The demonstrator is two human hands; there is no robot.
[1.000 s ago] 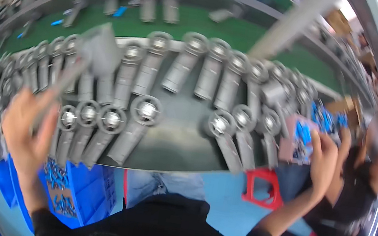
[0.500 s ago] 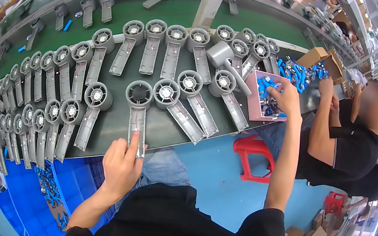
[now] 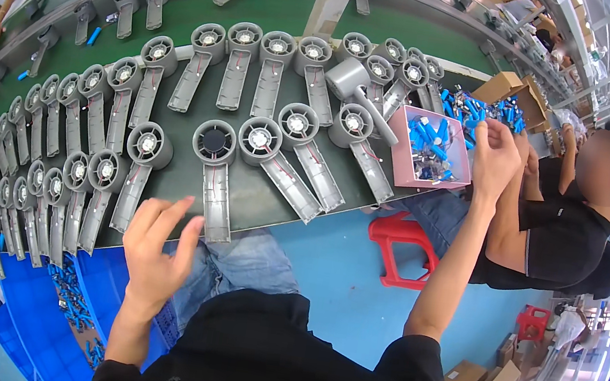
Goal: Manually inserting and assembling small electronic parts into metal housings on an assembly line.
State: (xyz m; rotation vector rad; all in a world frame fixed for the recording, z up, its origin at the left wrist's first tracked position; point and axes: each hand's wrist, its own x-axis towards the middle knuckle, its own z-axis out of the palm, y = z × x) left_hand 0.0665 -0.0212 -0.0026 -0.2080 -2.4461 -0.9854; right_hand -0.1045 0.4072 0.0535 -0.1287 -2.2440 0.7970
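My left hand hovers at the table's near edge, thumb and fingers apart, holding nothing. Beside it lies a grey handheld-fan housing with a dark round centre and an open trough-like handle. My right hand is raised at the right side of a pink box, fingertips pinched together. Blue shows at those fingertips, but I cannot tell whether it is held or lies behind. Inside the box are blue cylindrical cells with small metallic parts. A loose pile of similar blue cells lies just beyond.
Rows of grey fan housings cover the table, and one different grey fan body lies across others. A green conveyor runs behind. A co-worker sits close at right. Blue bins and a red stool stand below.
My right hand has come up out of the pink box and moved right. My left hand has left the fan housing's handle, moving left, its fingers spreading.
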